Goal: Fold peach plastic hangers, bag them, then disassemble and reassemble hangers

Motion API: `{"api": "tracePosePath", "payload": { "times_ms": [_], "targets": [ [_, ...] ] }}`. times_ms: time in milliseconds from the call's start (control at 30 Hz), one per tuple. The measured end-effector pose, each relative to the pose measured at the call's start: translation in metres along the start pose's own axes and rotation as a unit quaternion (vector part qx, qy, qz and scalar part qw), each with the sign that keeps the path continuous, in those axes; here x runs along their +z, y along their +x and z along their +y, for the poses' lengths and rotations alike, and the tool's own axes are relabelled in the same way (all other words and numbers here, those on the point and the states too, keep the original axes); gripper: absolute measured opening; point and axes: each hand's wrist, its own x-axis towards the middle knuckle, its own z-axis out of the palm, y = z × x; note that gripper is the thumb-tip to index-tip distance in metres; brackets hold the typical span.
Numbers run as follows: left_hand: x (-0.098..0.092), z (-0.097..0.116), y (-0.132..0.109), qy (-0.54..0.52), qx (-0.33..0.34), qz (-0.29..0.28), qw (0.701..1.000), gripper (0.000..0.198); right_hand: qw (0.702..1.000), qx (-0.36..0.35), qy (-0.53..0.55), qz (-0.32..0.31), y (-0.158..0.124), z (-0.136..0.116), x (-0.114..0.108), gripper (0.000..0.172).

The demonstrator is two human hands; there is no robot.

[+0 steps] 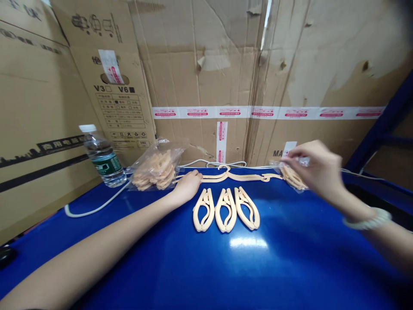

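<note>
Left hand (189, 188): at the unfolded hanger (247, 177), can't tell if gripping
Right hand (318, 168): up by bagged hangers (293, 180), hold unclear
Folded hangers (233, 212): three abreast

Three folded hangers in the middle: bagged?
No, the three folded hangers lie bare, side by side, on the blue tabletop.

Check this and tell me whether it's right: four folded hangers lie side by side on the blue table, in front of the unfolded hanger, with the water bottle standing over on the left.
The count is wrong: the head view shows three folded hangers side by side on the blue table, in front of the unfolded hanger, with the water bottle standing on the left.
</note>
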Motion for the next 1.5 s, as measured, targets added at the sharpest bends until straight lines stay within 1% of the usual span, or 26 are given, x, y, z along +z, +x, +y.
{"api": "tracePosePath", "payload": {
  "times_ms": [67, 133, 200, 267, 367, 533, 633, 733, 767, 800, 867, 933, 1000, 1033, 1067, 1133, 1233, 1300, 1367, 1433, 1500],
  "targets": [
    [-0.002, 0.004, -0.007, -0.005, -0.003, 0.013, 1.0, 0.017, 0.996, 0.029, -0.016, -0.079, -0.004, 0.007, 0.027, 0.022],
    [-0.003, 0.007, -0.015, -0.013, 0.001, 0.026, 1.0, 0.019, 0.988, 0.034, -0.01, -0.15, -0.013, 0.011, 0.054, 0.026],
    [-0.004, 0.007, -0.022, -0.025, 0.01, 0.038, 0.999, 0.026, 0.982, 0.025, 0.001, -0.187, -0.023, 0.013, 0.072, 0.026],
    [-0.003, 0.005, -0.027, -0.044, 0.019, 0.05, 0.998, 0.03, 0.977, 0.017, 0.007, -0.212, -0.031, 0.013, 0.08, 0.03],
    [-0.003, 0.003, -0.032, -0.088, 0.026, 0.068, 0.993, 0.033, 0.974, 0.015, 0.009, -0.227, -0.034, 0.012, 0.079, 0.03],
    [-0.005, 0.005, -0.036, -0.195, 0.014, 0.095, 0.976, 0.032, 0.973, 0.019, 0.012, -0.229, -0.029, 0.01, 0.074, 0.017],
    [-0.012, 0.014, -0.042, -0.276, -0.007, 0.09, 0.957, 0.026, 0.972, 0.019, 0.019, -0.234, -0.028, 0.008, 0.067, 0.011],
    [-0.024, 0.028, -0.052, -0.351, -0.019, 0.066, 0.934, 0.021, 0.973, 0.026, 0.014, -0.23, -0.025, 0.005, 0.054, 0.009],
    [-0.029, 0.033, -0.055, -0.381, -0.029, 0.055, 0.922, 0.02, 0.974, 0.03, 0.008, -0.226, -0.023, 0.004, 0.049, 0.008],
    [-0.034, 0.038, -0.058, -0.421, -0.047, 0.041, 0.905, 0.018, 0.975, 0.034, 0.0, -0.218, -0.021, 0.003, 0.043, 0.008],
    [-0.043, 0.048, -0.061, -0.534, -0.118, 0.006, 0.837, 0.019, 0.979, 0.047, -0.007, -0.199, -0.016, 0.0, 0.032, 0.01],
    [-0.051, 0.054, -0.063, -0.628, -0.194, -0.02, 0.754, 0.024, 0.983, 0.066, 0.0, -0.173, -0.011, -0.002, 0.021, 0.012],
    [-0.055, 0.058, -0.065, -0.682, -0.251, -0.013, 0.687, 0.033, 0.985, 0.082, 0.019, -0.153, -0.009, -0.006, 0.013, 0.014],
    [-0.055, 0.058, -0.065, -0.696, -0.274, 0.003, 0.664, 0.038, 0.985, 0.088, 0.028, -0.147, -0.01, -0.008, 0.011, 0.014],
    [-0.054, 0.058, -0.066, -0.703, -0.293, 0.024, 0.648, 0.044, 0.985, 0.095, 0.033, -0.14, -0.012, -0.011, 0.009, 0.014],
    [-0.05, 0.056, -0.068, -0.708, -0.319, 0.063, 0.627, 0.054, 0.986, 0.107, 0.048, -0.122, -0.018, -0.017, 0.007, 0.013],
    [-0.042, 0.051, -0.071, -0.722, -0.329, 0.087, 0.603, 0.059, 0.981, 0.122, 0.111, -0.098, -0.03, -0.026, 0.009, 0.013],
    [-0.04, 0.049, -0.073, -0.725, -0.326, 0.097, 0.599, 0.064, 0.974, 0.117, 0.155, -0.113, -0.036, -0.031, 0.011, 0.013],
    [-0.038, 0.05, -0.076, -0.715, -0.321, 0.105, 0.612, 0.067, 0.974, 0.098, 0.156, -0.132, -0.04, -0.035, 0.012, 0.015],
    [-0.037, 0.052, -0.08, -0.694, -0.305, 0.102, 0.644, 0.07, 0.977, 0.073, 0.134, -0.146, -0.042, -0.039, 0.011, 0.016],
    [-0.034, 0.055, -0.086, -0.667, -0.272, 0.078, 0.689, 0.076, 0.976, 0.053, 0.127, -0.171, -0.042, -0.044, 0.009, 0.016]
  ]
}}
